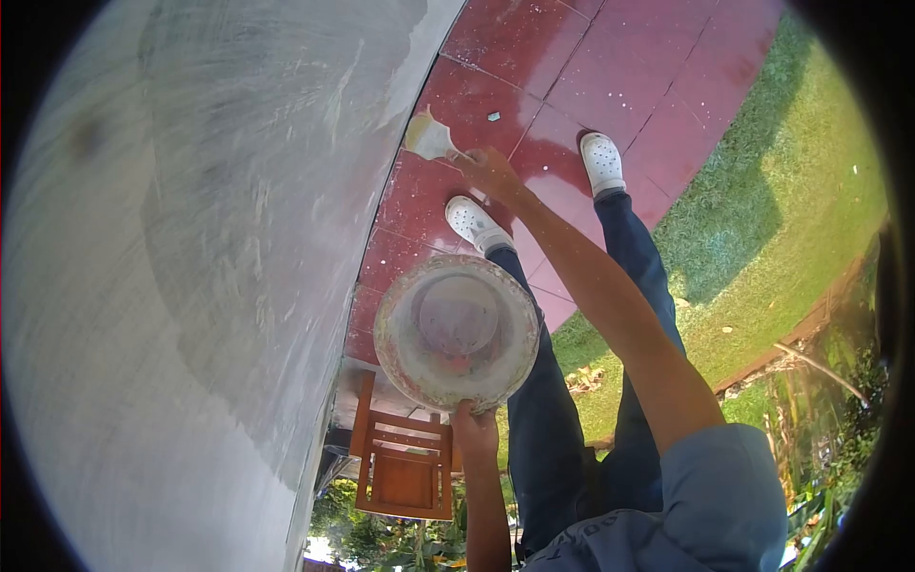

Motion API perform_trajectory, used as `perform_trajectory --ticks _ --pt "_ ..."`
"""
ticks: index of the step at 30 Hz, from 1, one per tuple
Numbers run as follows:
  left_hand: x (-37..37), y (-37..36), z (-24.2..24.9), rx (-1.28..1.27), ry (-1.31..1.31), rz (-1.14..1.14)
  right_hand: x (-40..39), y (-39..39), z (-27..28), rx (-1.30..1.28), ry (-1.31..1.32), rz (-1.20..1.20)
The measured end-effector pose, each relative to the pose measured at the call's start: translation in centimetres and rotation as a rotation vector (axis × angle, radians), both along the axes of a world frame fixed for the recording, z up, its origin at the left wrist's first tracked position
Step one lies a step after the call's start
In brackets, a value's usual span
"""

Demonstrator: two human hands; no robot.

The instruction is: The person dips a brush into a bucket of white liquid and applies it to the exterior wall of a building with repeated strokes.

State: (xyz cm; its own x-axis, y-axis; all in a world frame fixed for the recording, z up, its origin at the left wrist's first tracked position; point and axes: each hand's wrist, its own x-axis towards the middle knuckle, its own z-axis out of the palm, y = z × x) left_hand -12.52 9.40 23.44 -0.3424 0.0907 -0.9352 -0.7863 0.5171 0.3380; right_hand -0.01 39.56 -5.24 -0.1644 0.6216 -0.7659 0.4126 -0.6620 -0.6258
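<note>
My left hand (475,429) is closed on the near rim of a round, whitish, stained basin (519,334), which hangs in front of my left leg. Its inside looks smeared with pale residue, with a small reddish spot near the bottom. My right hand (491,173) reaches out over the floor, fingers wrapped round the handle of a putty knife (429,135). The wide blade carries whitish and yellowish patches and points toward the foot of the grey wall (238,219). Darker and lighter smeared areas run across that wall.
Red floor tiles (572,67) dotted with white specks lie beneath my white clogs (602,164). A small pale chip (494,116) rests on them. Grass (753,229) borders the right side. Behind the basin stands a brown wooden chair (405,477) close to the wall.
</note>
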Motion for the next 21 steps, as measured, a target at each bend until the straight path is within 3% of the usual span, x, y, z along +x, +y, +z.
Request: perform_trajectory --ticks 1,2,4,6,8,12,15,16,18,21 --pt "0.0 0.0 0.0 0.005 0.001 -0.001 -0.3 -0.3 -2.0 0.028 -0.176 -0.024" --pt "0.0 0.0 -0.2 0.004 0.003 -0.017 -0.6 1.0 -1.2 0.035 -0.174 -0.026" --pt "-0.1 -0.2 0.0 -0.01 0.012 -0.035 -2.6 4.4 2.6 0.094 -0.052 0.031" --pt "0.1 -0.1 -0.2 -0.021 0.036 -0.041 -3.2 3.8 4.2 0.092 -0.103 0.056" --pt "-0.2 -0.5 0.5 -0.028 0.014 -0.023 -0.5 2.5 4.7 -0.012 0.129 0.026" --pt "-0.3 -0.4 0.0 -0.046 0.022 -0.046 -1.7 2.2 0.4 -0.117 -0.071 0.011" --pt "0.3 0.7 0.4 -0.04 0.041 -0.065 -4.3 3.5 2.3 0.26 -0.15 0.019" --pt "0.4 0.7 0.6 -0.041 0.041 -0.065 -3.4 2.7 2.5 0.259 -0.15 0.019" --pt "0.6 1.0 0.6 -0.05 0.048 -0.024 -1.1 2.1 2.9 -0.059 0.096 0.029" --pt "0.3 0.1 0.3 -0.025 0.008 0.009 -2.1 2.3 -1.0 -0.13 -0.132 -0.109"
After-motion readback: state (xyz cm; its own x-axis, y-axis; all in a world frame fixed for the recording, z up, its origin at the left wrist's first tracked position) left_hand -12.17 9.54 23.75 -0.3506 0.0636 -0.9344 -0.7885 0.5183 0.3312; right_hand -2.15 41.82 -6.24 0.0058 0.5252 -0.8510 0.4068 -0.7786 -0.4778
